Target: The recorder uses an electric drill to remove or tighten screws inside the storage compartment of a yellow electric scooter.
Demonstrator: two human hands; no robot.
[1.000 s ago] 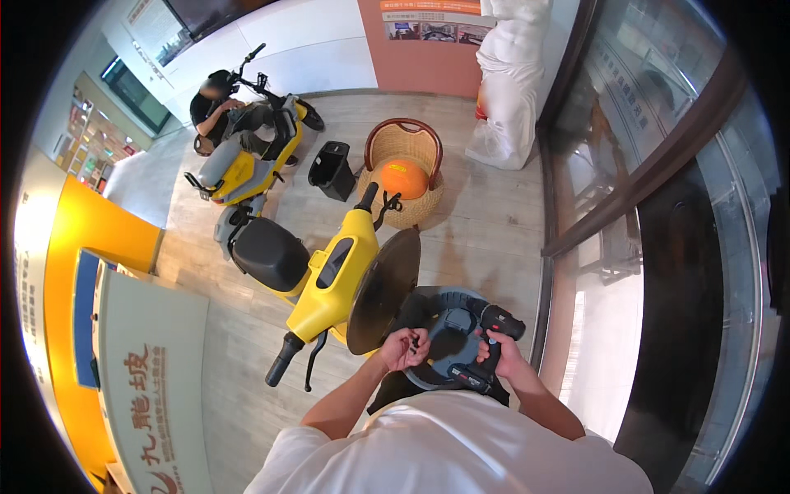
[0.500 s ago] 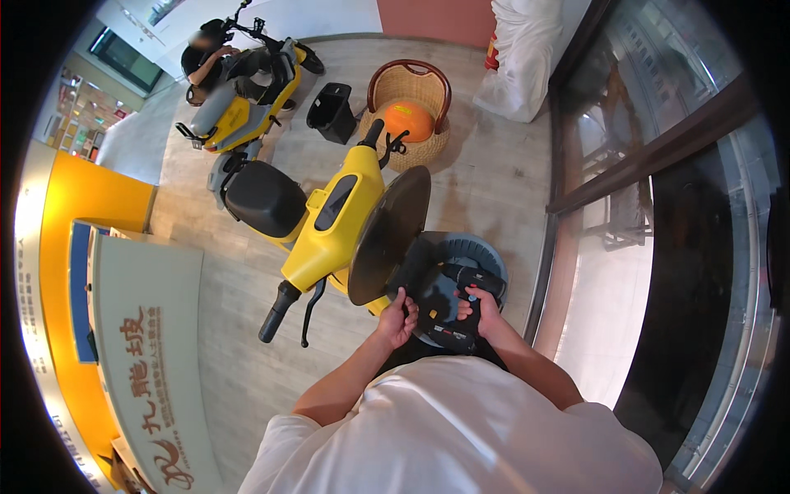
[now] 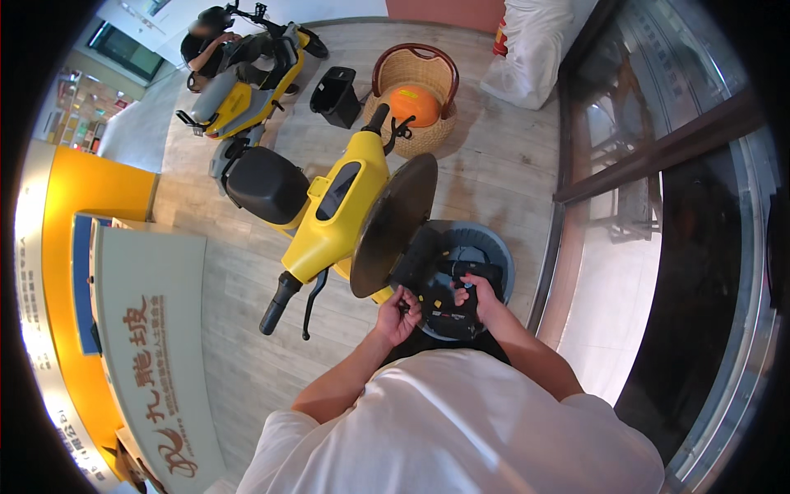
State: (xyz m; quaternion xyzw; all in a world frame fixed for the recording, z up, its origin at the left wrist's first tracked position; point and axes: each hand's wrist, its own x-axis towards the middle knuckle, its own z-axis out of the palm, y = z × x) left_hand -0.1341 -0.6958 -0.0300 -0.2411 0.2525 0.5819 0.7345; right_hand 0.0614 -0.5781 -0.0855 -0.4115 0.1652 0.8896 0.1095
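Note:
My right hand [image 3: 481,300] is wrapped round the handle of a black cordless drill [image 3: 476,270]. Its body points left, toward a black rounded part [image 3: 418,253] by the scooter's front. My left hand [image 3: 400,316] is closed just below that part, thumb and fingertips pressed together; whatever they pinch is too small or hidden to make out. In front of me stands a yellow scooter [image 3: 329,214] with a dark smoked windscreen [image 3: 397,222], whose edge lies close to my left fingers. Small yellow bits show among dark shapes between my hands.
A grey round tub [image 3: 499,247] sits beneath the drill. Beyond the scooter are a wicker chair [image 3: 440,136] bearing an orange helmet [image 3: 414,105], a black bin [image 3: 337,103] and a second scooter [image 3: 239,103] with a person [image 3: 210,53] beside it. Glass doors [image 3: 609,272] stand on the right, a counter [image 3: 156,288] left.
The view has shifted slightly. The drill sits a little differently beside the black part, its body turned somewhat. My left hand stays pinched near the same place.

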